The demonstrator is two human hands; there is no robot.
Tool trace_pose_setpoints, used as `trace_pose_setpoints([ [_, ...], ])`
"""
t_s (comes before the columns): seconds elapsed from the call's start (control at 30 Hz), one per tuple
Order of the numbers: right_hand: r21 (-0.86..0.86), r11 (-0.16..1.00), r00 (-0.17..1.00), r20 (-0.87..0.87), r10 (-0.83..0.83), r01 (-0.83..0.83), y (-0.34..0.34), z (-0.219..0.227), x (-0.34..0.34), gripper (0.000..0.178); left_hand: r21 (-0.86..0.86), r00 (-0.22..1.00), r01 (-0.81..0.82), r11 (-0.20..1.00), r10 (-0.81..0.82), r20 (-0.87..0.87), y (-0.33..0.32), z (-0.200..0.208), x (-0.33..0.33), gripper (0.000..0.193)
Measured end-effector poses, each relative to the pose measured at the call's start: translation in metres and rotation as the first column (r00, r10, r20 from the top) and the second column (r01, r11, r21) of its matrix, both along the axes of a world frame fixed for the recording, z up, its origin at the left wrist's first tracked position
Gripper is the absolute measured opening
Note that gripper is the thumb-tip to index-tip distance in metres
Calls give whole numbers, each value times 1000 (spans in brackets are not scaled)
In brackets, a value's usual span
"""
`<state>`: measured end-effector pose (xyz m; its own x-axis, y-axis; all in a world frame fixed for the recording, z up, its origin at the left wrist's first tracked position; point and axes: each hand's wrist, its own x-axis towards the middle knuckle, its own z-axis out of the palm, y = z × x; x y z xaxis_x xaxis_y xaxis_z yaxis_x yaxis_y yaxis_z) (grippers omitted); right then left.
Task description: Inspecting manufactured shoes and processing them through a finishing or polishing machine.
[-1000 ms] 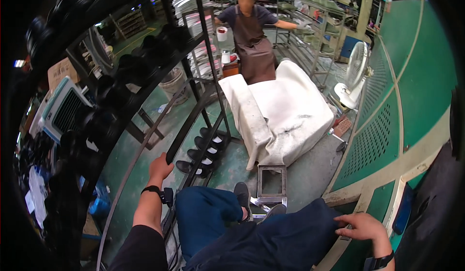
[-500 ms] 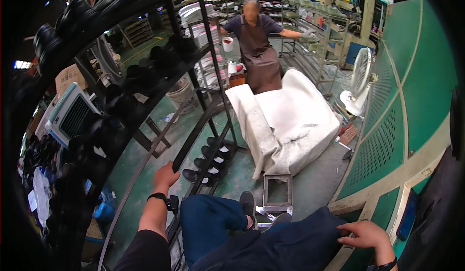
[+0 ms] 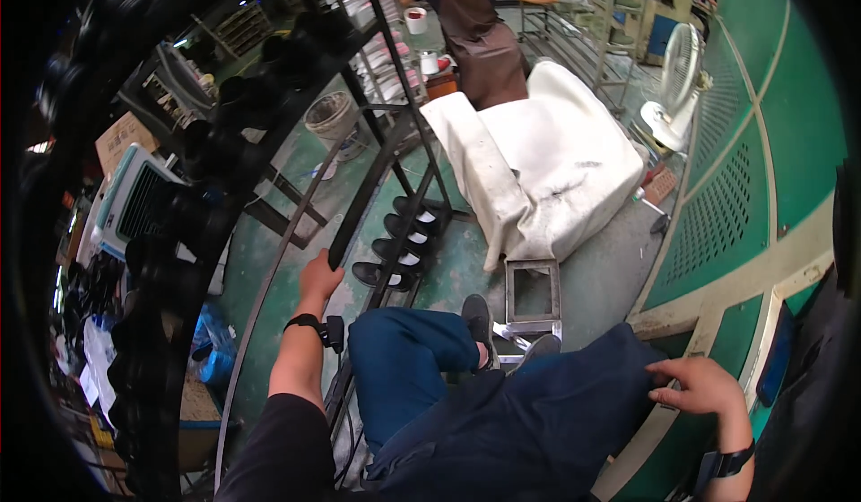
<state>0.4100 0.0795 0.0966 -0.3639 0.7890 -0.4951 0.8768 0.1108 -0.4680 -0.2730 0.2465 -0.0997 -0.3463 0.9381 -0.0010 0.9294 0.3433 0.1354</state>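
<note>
My left hand [image 3: 320, 278] is closed round a dark metal bar of the black shoe rack [image 3: 372, 175]. Several black shoes [image 3: 391, 251] with pale insoles stand low on this rack, just past that hand. My right hand [image 3: 704, 385] hangs at the right edge of the dark blue apron [image 3: 556, 403] over my lap. Its fingers are apart, the tips close to or touching the cloth, with nothing visible held in them.
Ahead stand a small metal frame [image 3: 533, 291] and a bulky object under a white cloth [image 3: 574, 161]. Behind it is a person in a brown apron [image 3: 480, 49]. A white fan [image 3: 677, 81] and a green perforated panel [image 3: 717, 224] line the right; a bucket [image 3: 330, 116] stands left.
My view has tilted down, so the scene sits higher in the picture and the other person's head is partly cut off. Both hands keep much the same hold and pose.
</note>
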Motion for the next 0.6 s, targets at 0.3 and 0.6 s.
trace_pose_setpoints([
  [0.3, 8, 1000, 999, 15, -30, 30, -1, 5, -2, 50, -13, 999, 0, 1000, -1, -41, -1, 0, 0, 45],
  [0.6, -92, 995, 999, 36, -41, 45, 1, 8, -1, 55, 5, 999, 16, 1000, -15, -31, -2, 2, 1, 45],
])
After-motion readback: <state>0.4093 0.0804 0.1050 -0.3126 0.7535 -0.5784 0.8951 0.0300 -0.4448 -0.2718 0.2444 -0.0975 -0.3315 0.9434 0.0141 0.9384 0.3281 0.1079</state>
